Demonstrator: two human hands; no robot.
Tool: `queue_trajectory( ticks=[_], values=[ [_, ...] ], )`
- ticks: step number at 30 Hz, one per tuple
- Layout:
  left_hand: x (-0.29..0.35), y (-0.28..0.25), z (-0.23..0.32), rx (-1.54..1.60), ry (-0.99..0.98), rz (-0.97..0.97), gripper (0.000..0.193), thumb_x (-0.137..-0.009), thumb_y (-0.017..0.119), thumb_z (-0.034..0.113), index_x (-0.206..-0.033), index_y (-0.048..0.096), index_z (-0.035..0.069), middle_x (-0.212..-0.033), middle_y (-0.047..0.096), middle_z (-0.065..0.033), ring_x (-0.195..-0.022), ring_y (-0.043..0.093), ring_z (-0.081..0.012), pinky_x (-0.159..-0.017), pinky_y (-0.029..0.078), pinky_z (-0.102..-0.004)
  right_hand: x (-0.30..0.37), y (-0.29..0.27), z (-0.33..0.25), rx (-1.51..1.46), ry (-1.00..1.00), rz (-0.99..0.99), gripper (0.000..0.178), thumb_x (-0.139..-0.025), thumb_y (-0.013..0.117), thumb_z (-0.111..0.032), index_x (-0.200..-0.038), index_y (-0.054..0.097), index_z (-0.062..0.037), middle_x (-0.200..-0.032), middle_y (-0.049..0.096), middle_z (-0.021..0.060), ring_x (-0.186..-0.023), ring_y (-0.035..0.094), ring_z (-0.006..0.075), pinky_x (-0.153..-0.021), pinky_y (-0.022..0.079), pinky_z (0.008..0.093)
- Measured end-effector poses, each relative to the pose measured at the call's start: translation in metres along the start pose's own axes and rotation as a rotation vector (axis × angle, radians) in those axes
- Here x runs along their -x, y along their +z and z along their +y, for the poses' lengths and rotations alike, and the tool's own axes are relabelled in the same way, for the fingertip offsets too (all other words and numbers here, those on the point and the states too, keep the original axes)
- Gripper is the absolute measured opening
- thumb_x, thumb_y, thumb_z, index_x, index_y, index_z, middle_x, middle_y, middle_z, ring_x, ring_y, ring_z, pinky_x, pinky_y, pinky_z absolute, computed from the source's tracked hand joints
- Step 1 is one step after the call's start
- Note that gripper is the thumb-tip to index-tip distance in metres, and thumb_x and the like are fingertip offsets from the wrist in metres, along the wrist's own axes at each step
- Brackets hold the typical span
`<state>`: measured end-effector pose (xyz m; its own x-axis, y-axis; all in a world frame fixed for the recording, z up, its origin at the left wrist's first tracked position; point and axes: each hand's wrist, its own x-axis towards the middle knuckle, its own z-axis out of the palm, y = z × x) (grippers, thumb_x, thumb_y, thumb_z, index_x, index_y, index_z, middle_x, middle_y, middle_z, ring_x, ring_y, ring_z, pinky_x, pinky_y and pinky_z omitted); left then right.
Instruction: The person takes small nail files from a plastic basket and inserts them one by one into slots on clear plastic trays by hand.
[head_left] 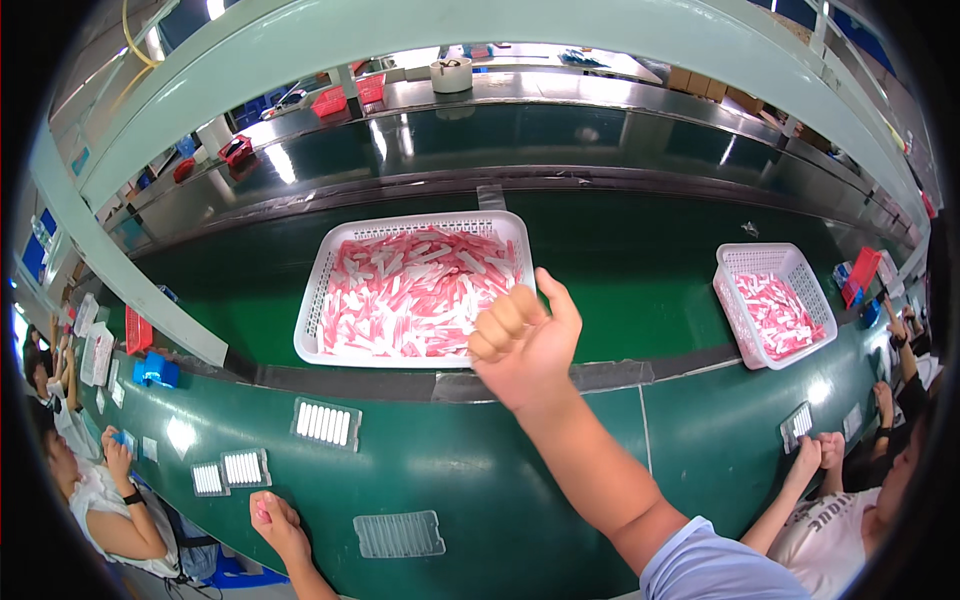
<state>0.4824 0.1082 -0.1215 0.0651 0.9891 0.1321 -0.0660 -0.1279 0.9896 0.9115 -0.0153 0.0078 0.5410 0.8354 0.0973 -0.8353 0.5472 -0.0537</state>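
Observation:
My right hand (528, 345) is over the near right corner of a white plastic basket (312, 300), fingers curled in and thumb sticking up. What those fingers hold, if anything, is hidden. Heaped in the basket are many small pink and white sticks (420, 290). Low on the left, my left hand (278, 525) is closed above the green table edge; a bit of pink shows at its fingers, too small to name. Between my arms lies a clear slotted tray (400, 535) with nothing in its slots. Farther up sits a clear tray (326, 424) filled with a row of white sticks.
Two more filled trays, one here (245, 467), lie left of my left hand. A second white basket (735, 310) of pink and white sticks stands at the right. A pale metal frame (140, 260) arches overhead. Co-workers sit on both sides, one with hands (825, 452) at a tray.

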Motion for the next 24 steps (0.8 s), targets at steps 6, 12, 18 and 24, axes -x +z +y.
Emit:
queue_trajectory(
  ticks=[6,12,18,24],
  values=[
    [0.001,0.000,-0.004,-0.128,0.036,-0.066,0.025,-0.108,0.057,0.020,-0.088,0.049,0.007,-0.061,0.039,0.0054,-0.048,0.030,-0.0023,-0.042,0.020,-0.0235,0.025,0.050,-0.035,0.360,-0.206,-0.196,0.056,-0.110,0.040,-0.034,-0.061,0.017,-0.0193,-0.052,0.011,-0.0051,-0.046,0.006,0.0136,-0.045,0.011,0.0331],
    [0.005,-0.004,0.001,-0.205,0.046,-0.143,0.024,-0.106,0.061,0.017,-0.087,0.053,0.005,-0.065,0.042,0.0063,-0.053,0.033,-0.0014,-0.049,0.023,-0.0220,0.062,0.066,-0.007,1.332,-0.485,-0.398,0.039,-0.105,0.041,-0.040,-0.079,0.042,-0.0105,-0.074,0.039,0.0010,-0.069,0.034,0.0145,-0.065,0.032,0.0323],
    [0.005,0.007,0.016,-0.213,0.117,-0.258,0.021,-0.103,0.065,0.010,-0.085,0.056,0.003,-0.070,0.042,0.0093,-0.063,0.033,-0.0006,-0.053,0.024,-0.0232,0.107,-0.023,0.059,1.750,0.354,-0.427,0.013,-0.089,0.043,-0.013,-0.089,0.049,-0.0014,-0.089,0.047,0.0078,-0.084,0.045,0.0216,-0.082,0.042,0.0347],
    [0.009,0.008,0.013,-0.217,0.098,-0.336,0.020,-0.099,0.070,0.009,-0.084,0.060,0.000,-0.066,0.047,0.0071,-0.061,0.037,-0.0004,-0.051,0.029,-0.0221,0.157,-0.052,0.084,1.746,0.277,-0.364,0.024,-0.098,0.046,0.000,-0.109,0.067,-0.0014,-0.100,0.058,0.0088,-0.097,0.056,0.0224,-0.093,0.045,0.0330]
  ],
)
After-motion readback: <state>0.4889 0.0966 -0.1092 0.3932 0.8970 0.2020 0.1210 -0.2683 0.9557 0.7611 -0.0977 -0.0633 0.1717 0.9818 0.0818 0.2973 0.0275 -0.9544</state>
